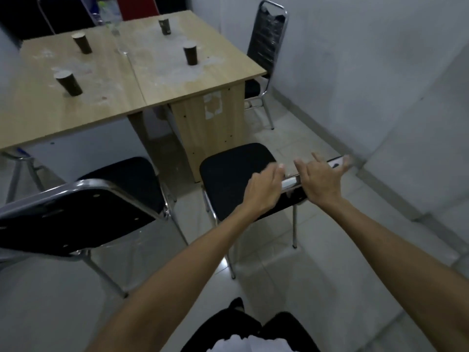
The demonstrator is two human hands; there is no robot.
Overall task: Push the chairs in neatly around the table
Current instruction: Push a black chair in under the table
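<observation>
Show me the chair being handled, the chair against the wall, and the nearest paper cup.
Handled chair (236, 163), head view, black seat cushion.
Wall chair (266, 47), head view, backrest.
Nearest paper cup (69, 83), head view, side wall.

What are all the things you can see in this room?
Table: one, light wood, two tops joined side by side, upper left.
Cups: four, dark brown, standing on the table.
Clear bottle: one, see-through, far edge of the table.
Near chairs: two, black seats with shiny metal frames, pulled out from the table's near side.
Side chair: one, black, by the wall at the table's right end.
Far chairs: two, one black and one red, behind the table.
Floor: pale tiles.
Left hand: on the top rail of the right near chair's back.
Right hand: over the same rail, fingers spread.
</observation>
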